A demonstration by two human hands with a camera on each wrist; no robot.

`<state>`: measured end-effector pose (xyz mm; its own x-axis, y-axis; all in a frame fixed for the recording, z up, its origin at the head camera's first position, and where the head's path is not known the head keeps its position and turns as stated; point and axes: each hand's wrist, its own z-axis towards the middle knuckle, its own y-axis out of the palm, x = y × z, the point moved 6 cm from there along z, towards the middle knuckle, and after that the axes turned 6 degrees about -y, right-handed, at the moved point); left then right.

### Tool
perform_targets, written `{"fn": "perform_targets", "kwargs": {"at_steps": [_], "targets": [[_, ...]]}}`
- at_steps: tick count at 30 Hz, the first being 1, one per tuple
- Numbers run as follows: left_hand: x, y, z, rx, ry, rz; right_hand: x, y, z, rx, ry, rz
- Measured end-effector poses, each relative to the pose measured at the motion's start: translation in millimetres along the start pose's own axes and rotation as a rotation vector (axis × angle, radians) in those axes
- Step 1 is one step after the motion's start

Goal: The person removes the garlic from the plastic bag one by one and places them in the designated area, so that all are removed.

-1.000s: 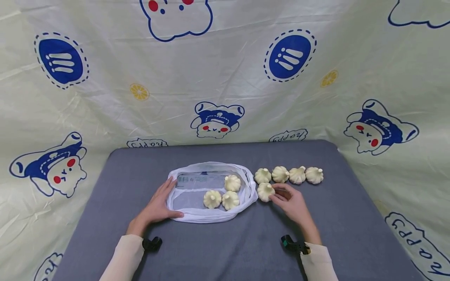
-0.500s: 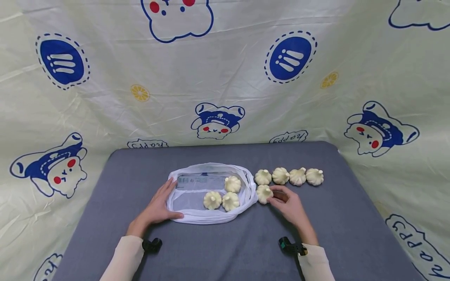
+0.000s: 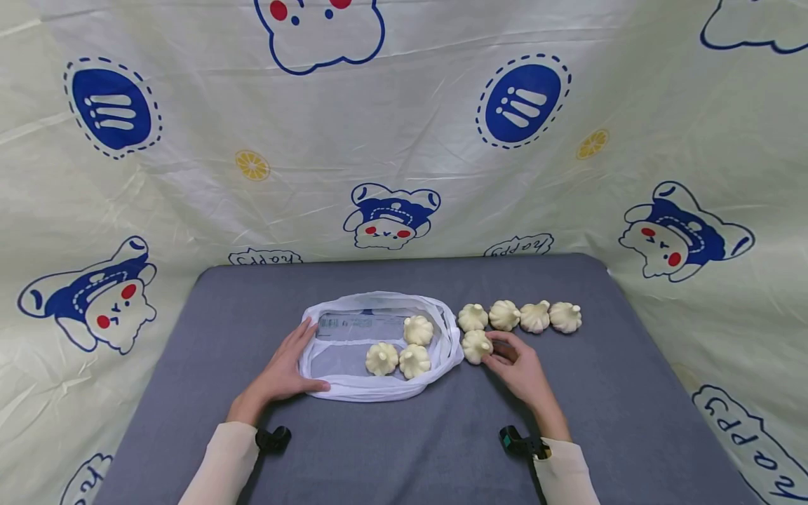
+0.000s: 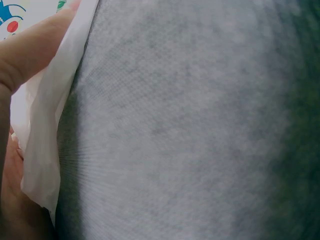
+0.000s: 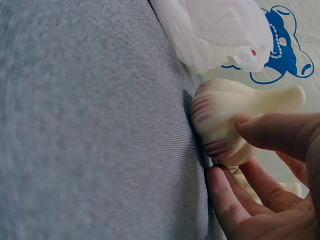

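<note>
Right wrist view gives me the pale cream garlic bulb with purple streaks (image 5: 220, 125) pinched between thumb and fingertips of my right hand (image 5: 260, 185), sitting on the grey felt-covered table (image 5: 90, 125). From the head camera that bulb (image 3: 476, 346) lies just at 3 o'clock of the white mesh bag (image 3: 353, 384), which holds three bulbs. My left hand (image 3: 282, 372) rests flat on the bag's 9 o'clock rim, fingers relaxed. Four more bulbs (image 3: 519, 316) line up at 1 o'clock.
</note>
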<state>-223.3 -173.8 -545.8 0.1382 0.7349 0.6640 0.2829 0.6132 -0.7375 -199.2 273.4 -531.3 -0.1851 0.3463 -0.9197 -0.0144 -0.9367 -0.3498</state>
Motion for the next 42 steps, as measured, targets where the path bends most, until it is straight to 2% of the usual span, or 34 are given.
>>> {"fn": "perform_targets", "kwargs": {"at_steps": [26, 36, 42], "targets": [[-0.1, 0.3, 0.4, 0.004, 0.001, 0.005, 1.2, 1.4, 1.3, -0.034, -0.005, -0.016], [-0.2, 0.5, -0.1, -0.001, -0.009, 0.008, -1.5, -1.3, -0.8, -0.014, 0.035, -0.015], [0.8, -0.4, 0.7, -0.003, -0.008, 0.006, -0.7, -2.6, -1.3, -0.034, 0.033, -0.008]]}}
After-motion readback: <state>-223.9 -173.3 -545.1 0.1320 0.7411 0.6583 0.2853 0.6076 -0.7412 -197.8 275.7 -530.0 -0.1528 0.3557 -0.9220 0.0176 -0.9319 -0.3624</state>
